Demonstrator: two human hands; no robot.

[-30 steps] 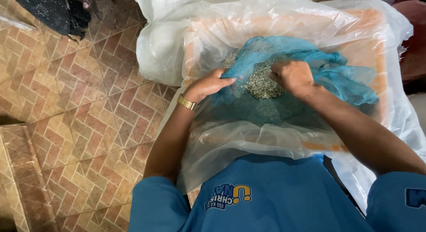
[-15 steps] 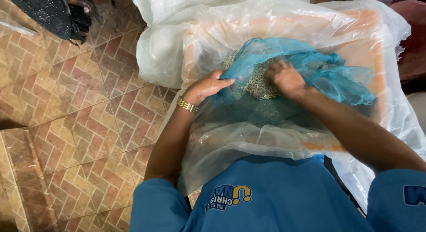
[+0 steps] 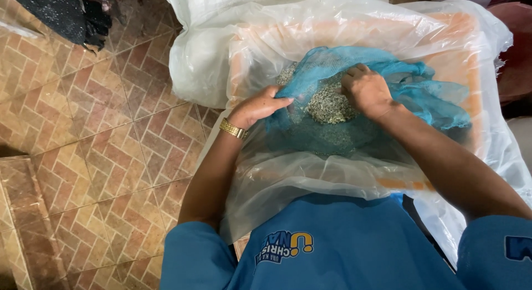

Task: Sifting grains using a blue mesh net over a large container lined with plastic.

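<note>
Now my right hand (image 3: 367, 90) is pushing further up over the grain (image 3: 327, 104), fingers curled, pressed into the blue net (image 3: 354, 65). My left hand (image 3: 256, 107) is pinching the net's near-left edge, keeping it spread inside the plastic bag (image 3: 288, 168).

The heap of small grey-green grain (image 3: 331, 104) lies in the crumpled blue mesh net (image 3: 413, 87), and the net lies on the clear plastic sheet (image 3: 288, 173). Left hand (image 3: 256, 107) on the net's left edge, right hand (image 3: 367, 90) on top of the heap (fingers pressed in). Left of the net, the patterned brick-tile floor (image 3: 94, 140); far left behind it, a dark speckled cloth (image 3: 61, 13).
</note>
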